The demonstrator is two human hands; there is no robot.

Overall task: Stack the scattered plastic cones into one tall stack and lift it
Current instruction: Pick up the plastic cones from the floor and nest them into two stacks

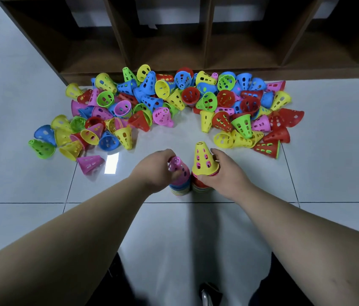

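our left hand (pixel 155 171) curls round the pink-topped stack (pixel 181 175), and our right hand (pixel 227 175) grips the yellow-topped stack (pixel 203 159). both stacks stand upright, just beside each other on the tiled floor (pixel 196 217). beyond them, loose cones (pixel 174 100) lie heaped before a brown shelf (pixel 174 51).

Two upright cone stacks: pink-topped stack (pixel 180 173) and yellow-topped stack (pixel 205 160); two hands, left hand (pixel 156 171) and right hand (pixel 227 173); several dozen loose cones (pixel 243 125), too overlapped to count exactly; one wooden shelf unit (pixel 209 32)

Perforated cones (pixel 175 100) scattered in yellow, blue, green, pink and red lie on a pale grey tiled floor (pixel 328 151) before a dark brown shelf (pixel 207 51).
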